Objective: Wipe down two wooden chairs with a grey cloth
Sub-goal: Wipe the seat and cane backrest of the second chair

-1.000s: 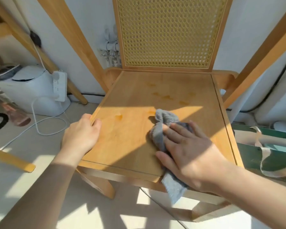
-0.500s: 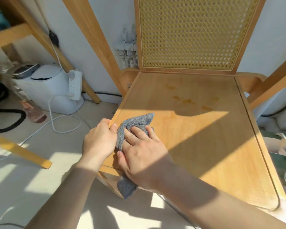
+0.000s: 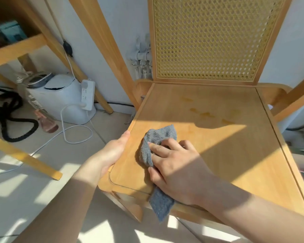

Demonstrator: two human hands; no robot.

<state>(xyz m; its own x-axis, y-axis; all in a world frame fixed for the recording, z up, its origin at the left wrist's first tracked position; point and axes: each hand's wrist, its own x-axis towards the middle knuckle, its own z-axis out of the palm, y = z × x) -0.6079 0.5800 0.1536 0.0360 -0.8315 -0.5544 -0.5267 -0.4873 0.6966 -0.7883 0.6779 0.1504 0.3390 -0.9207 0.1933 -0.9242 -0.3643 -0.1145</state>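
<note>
Wiping step, on the chair (image 3: pixel 209 41). My right hand (image 3: pixel 175 165) lies on the grey cloth (image 3: pixel 159 135) with its fingers (image 3: pixel 159 149) extended and spread. They press the cloth down and are not clenched round it. The cloth sits bunched on the front-left part of the seat (image 3: pixel 235 155). One tail runs under my palm and hangs over the front edge.

My left hand (image 3: pixel 112 153) grips the seat's left edge, thumb on top along the rim. The other fingers are hidden below. I judge this a steadying hold.

Amber stains (image 3: pixel 203 114) sit further back on the seat, in shadow and well apart from the cloth. They look unwiped.

To do this well:
- Use flat palm pressure and overlapping strokes from the left rim across to the right, then work rearward.
- Rub the stains in short, firm passes, and turn the cloth to a clean face if it smears.
- Gather the hanging tail first; I think it could catch on the front edge or drag.
- Run the cloth along the groove round the seat panel and into the corners.
- Hold firm with the left hand so the chair doesn't slide on the floor (image 3: pixel 42 199).

By my judgement the task is early: most of the seat is left, and the cane back too. I can't pick out the second chair for certain. The wooden legs (image 3: pixel 25 156) at left may be it.
</note>
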